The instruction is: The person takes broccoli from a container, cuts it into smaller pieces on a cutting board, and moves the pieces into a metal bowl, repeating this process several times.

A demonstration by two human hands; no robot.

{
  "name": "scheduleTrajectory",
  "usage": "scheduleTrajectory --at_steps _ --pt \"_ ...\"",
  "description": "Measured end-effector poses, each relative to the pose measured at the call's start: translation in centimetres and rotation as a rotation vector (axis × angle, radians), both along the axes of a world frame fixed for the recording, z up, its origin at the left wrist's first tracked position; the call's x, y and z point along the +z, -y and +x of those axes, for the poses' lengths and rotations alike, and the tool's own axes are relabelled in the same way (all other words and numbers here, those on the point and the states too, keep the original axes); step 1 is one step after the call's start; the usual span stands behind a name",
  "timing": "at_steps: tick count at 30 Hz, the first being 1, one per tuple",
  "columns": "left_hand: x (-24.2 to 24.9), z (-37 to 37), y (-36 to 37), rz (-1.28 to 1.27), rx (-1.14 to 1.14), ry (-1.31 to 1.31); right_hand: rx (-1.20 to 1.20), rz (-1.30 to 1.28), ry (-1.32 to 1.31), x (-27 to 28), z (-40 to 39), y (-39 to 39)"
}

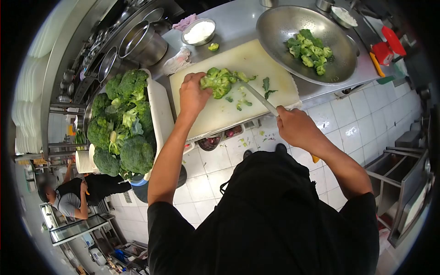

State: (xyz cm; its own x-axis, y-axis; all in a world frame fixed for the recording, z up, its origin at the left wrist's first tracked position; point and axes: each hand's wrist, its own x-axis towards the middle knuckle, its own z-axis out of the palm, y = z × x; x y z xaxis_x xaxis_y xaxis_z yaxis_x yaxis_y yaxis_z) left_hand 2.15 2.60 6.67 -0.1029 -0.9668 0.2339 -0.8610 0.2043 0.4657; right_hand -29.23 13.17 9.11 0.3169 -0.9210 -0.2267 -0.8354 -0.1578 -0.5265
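On the white cutting board, my left hand grips a head of broccoli by its side. My right hand is closed round the handle of a knife, whose blade points left and reaches the broccoli's right edge. Small cut bits and a dark broccoli leaf lie on the board near the blade. Beyond the board to the right, a large perforated metal colander holds cut broccoli florets. Left of my left arm, a white bin is heaped with whole broccoli heads.
A bowl of white stuff, a crumpled cloth and one loose floret sit behind the board. Metal pots stand at the left. A red object lies far right. Another person works at the lower left.
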Motion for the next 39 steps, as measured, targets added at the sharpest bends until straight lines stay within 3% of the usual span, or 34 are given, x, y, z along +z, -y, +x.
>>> scheduleTrajectory --at_steps 5,10,14,20,25,34,39 --pt "-0.4 1.8 0.5 -0.099 -0.148 -0.015 -0.047 0.074 0.002 0.5 -1.1 -0.4" --pt "0.4 0.9 -1.2 0.036 -0.077 -0.083 0.033 0.14 0.003 1.8 -1.9 -1.7" --pt "0.0 0.1 -1.9 -0.054 0.031 -0.156 0.065 0.147 0.086 0.0 -1.6 -1.2" --pt "0.4 0.9 -1.8 0.069 0.045 -0.14 0.077 0.057 0.08 -1.9 -0.4 0.0" --pt "-0.8 1.4 -1.3 -0.06 -0.034 -0.083 0.103 0.067 0.067 -1.8 0.4 0.4" --pt "-0.1 1.0 -1.6 0.015 -0.088 -0.082 0.09 0.239 -0.023 0.8 2.5 1.2" --pt "-0.1 1.0 -1.0 0.001 -0.087 -0.07 0.147 0.194 -0.085 1.3 2.3 2.3"
